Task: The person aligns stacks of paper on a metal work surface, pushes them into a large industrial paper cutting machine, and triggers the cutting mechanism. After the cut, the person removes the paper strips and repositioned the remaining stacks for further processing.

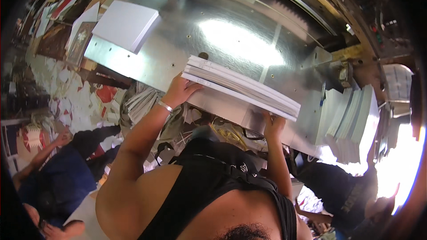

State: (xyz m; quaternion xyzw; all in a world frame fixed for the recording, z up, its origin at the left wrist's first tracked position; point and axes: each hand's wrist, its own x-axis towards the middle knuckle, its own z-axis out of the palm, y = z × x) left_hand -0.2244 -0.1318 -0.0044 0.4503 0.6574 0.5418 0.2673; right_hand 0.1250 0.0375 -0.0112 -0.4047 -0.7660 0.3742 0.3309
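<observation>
A stack of white, thick booklets (242, 86) stands on edge over the near part of a shiny metal table (178, 26), its long side running from upper left to lower right. My left hand (179, 90), with a bracelet at the wrist, grips the stack's left end, thumb along the near face. At the right end my right hand (275, 125) holds it from below and the near side; some of its fingers are hidden under the booklets.
A squared white paper pile (122, 24) lies on the table's left. Several white stacks (351, 120) stand at the right. Scrap paper (66, 89) covers the floor to the left. Two other people are near, one in blue (58, 182) at left, one in dark clothes (342, 191) at right.
</observation>
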